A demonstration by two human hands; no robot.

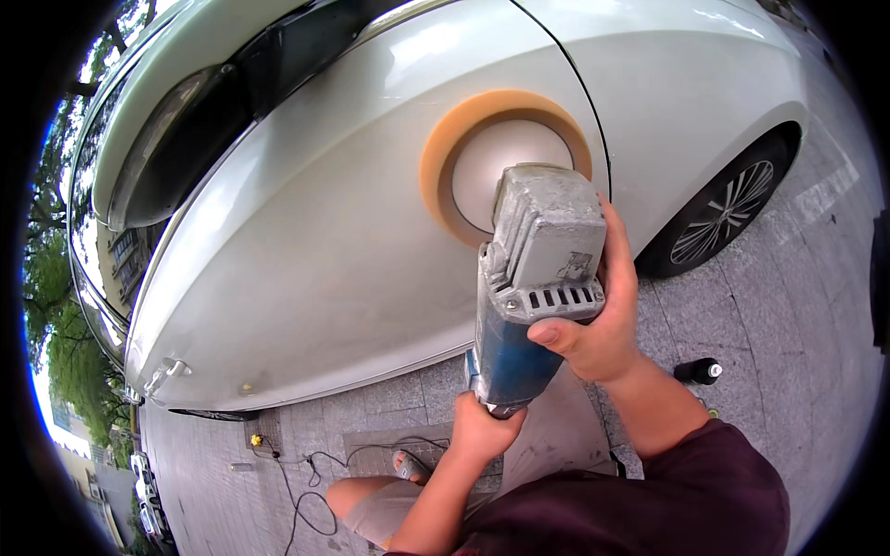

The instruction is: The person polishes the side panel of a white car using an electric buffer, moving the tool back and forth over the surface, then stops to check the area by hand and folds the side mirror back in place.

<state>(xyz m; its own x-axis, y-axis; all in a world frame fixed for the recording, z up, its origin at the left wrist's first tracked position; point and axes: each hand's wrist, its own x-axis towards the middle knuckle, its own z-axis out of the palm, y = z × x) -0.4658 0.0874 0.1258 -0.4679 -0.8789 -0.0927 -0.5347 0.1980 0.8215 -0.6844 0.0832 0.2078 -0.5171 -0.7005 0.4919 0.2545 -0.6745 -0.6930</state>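
Note:
Both of my hands are on a blue and grey electric car polisher (535,299). My left hand (487,427) grips its rear handle. Around the right side of the metal gear head, my right hand (605,313) is wrapped, thumb on the upper face. An orange foam polishing pad (445,167) on a pale round backing plate (511,149) faces the white car's door (313,243), close to the door's seam with the front fender. Whether the pad presses on the paint or spins, I cannot tell.
A black power cord (295,500) snakes over the stone paving (208,486) at lower left, with a yellow connector (256,440). A black bottle (697,371) lies at right, below the front wheel (723,208). The side mirror (160,167) juts out at upper left.

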